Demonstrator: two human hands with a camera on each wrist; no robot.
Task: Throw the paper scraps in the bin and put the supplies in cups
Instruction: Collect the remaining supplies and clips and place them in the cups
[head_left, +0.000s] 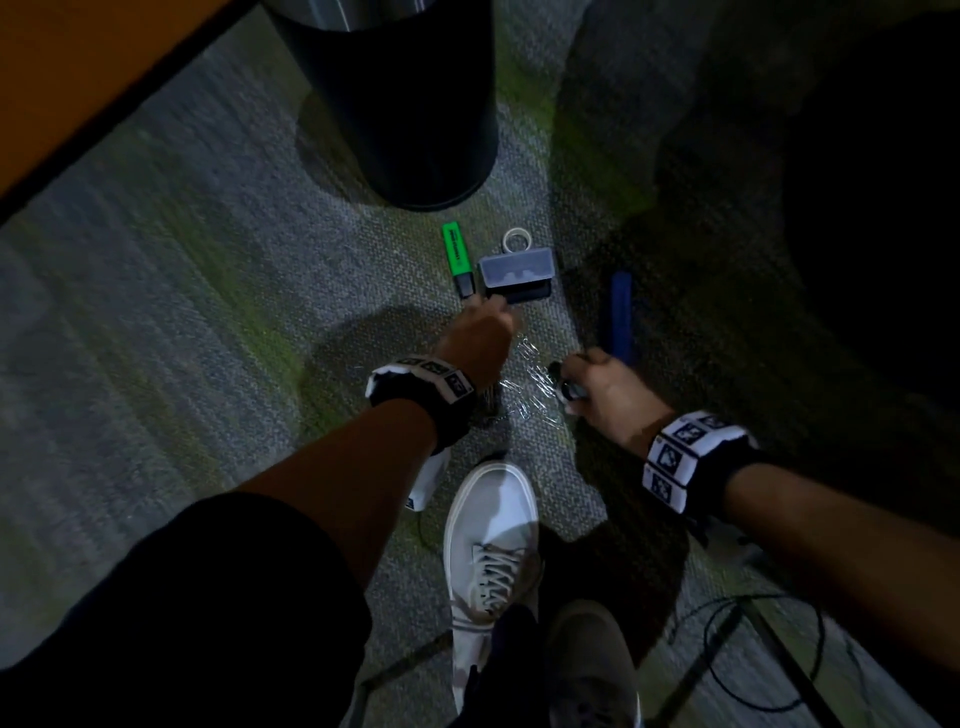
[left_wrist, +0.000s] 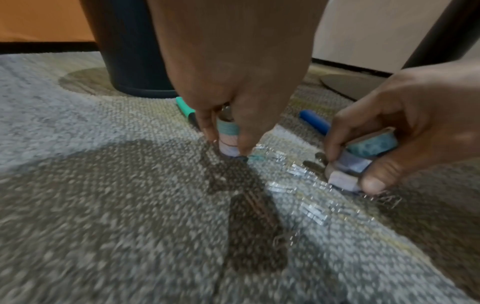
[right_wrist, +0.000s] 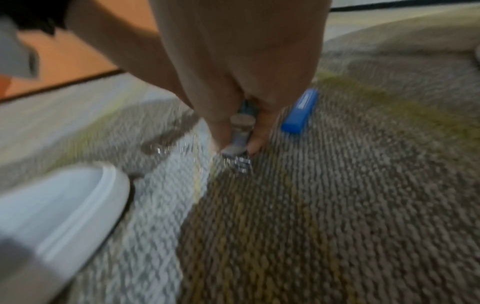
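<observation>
Head view: our left hand (head_left: 480, 332) and right hand (head_left: 605, 387) work over the paper clips (head_left: 527, 374) near the bin (head_left: 395, 104).

Left wrist view: each hand grips a stack of tape rolls (left_wrist: 228, 136).

Right wrist view: blurred; loose clips may snag and scatter.

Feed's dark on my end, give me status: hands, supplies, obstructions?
Left hand pinching tape rolls on carpet. Right hand gripping more tape rolls. Staples scattered between. Markers, box, bin ahead.
</observation>
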